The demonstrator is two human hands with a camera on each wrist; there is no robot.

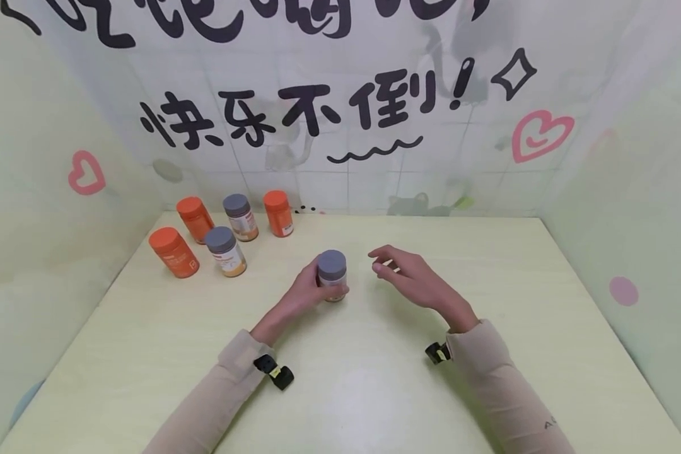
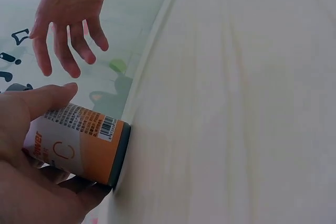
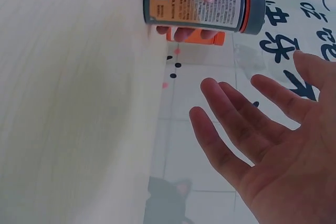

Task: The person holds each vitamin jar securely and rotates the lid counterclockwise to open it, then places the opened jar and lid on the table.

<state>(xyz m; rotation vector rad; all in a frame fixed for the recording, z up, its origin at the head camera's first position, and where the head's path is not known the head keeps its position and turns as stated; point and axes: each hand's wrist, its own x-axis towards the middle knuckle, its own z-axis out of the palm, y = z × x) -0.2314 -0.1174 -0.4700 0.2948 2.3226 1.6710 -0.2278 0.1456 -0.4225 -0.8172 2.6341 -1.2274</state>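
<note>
The left hand (image 1: 303, 289) is curled round the grey-capped bottle with the orange-and-white "C" label (image 1: 332, 275), thumb on the near side, fingers behind. The bottle's long axis is upright, its base on or very close to the pale tabletop (image 1: 340, 391). Just to its right, not touching, the right hand (image 1: 411, 277) holds nothing, fingers loosely spread and pointing toward it; I judge the line between them runs sideways, square to that axis. Farther left stand two other grey-capped bottles (image 1: 227, 253) and three orange-capped bottles (image 1: 278, 214), nearer the left hand
</note>
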